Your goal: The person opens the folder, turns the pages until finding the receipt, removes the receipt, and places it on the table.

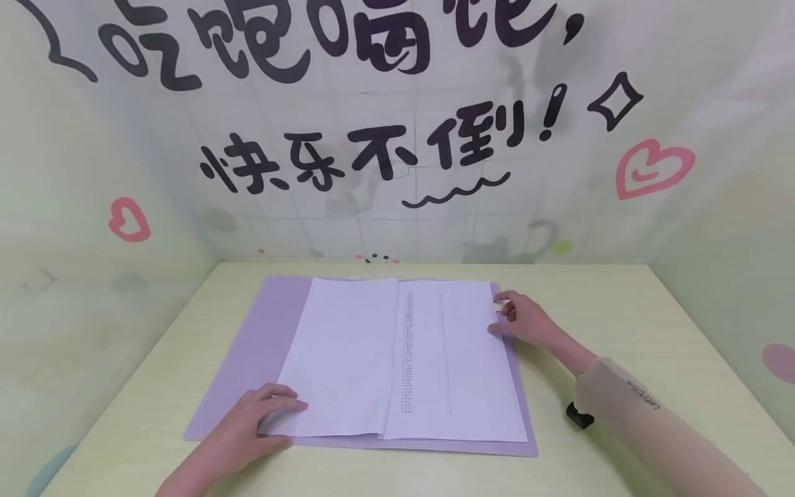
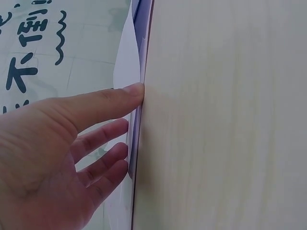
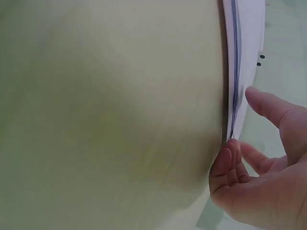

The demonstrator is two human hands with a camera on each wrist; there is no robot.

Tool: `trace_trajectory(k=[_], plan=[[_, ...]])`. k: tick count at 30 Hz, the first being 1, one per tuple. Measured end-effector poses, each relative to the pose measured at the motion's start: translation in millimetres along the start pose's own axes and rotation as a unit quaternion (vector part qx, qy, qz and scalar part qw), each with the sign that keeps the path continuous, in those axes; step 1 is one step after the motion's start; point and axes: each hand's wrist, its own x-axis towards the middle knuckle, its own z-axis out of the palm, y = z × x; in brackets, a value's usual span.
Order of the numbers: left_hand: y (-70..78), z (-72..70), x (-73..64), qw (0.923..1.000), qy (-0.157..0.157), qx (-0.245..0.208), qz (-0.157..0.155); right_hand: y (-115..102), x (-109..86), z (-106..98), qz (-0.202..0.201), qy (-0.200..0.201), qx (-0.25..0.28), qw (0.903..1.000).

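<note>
A purple folder (image 1: 242, 352) lies open with white sheets inside. Its left page (image 1: 348, 345) looks blank, while the right page (image 1: 478, 373) carries narrow columns of tiny print. My left hand (image 1: 251, 417) rests at the lower left corner of the left page, with the thumb at the front edge and the fingers loosely spread. At the upper right edge of the folder is my right hand (image 1: 524, 321). Its thumb is at the right page's margin and the other fingers bend at the edge. The right wrist view shows these fingers (image 3: 223, 165) against the layered page edges (image 3: 235, 72).
The folder lies on a pale wood-grain table (image 1: 621, 317). Behind it stands a light wall sheet (image 1: 428, 235) with black lettering and pink hearts. Similar panels close in the left and right sides. A black band (image 1: 580, 415) shows below the right sleeve (image 1: 646, 414).
</note>
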Motion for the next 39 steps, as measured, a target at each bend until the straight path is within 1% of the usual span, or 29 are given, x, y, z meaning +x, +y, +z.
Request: trace_trajectory(k=[4,9,16,19,24,32,39], plan=[[0.8,0.5,0.2,1.0000,-0.001,0.005,-0.003,4.5,1.1,-1.1,-0.008,-0.015,-0.014,0.9997],[-1.2,1.0,-0.5,1.0000,-0.001,0.002,0.002,5.7,4.9,-2.6,-0.020,-0.028,-0.029,0.9990],[-4.0,2.7,-3.0,0.9997,0.015,0.006,0.018,5.1,9.1,-1.9,-0.020,-0.036,-0.029,0.9987],[-4.7,3.4,-4.0,0.9994,0.022,0.005,0.026,5.2,9.0,-1.1,-0.020,-0.031,-0.031,0.9988],[-4.4,3.6,-4.5,0.9993,0.024,0.004,0.028,3.6,6.1,-0.1,-0.027,-0.015,-0.032,0.9990],[-4.3,3.7,-2.2,0.9992,0.026,0.009,0.029,1.9,3.3,-0.2,-0.055,0.025,-0.004,0.9982],[-4.8,4.3,-0.6,0.9992,0.025,0.006,0.032,3.8,3.2,-1.1,-0.060,0.033,0.020,0.9974]])
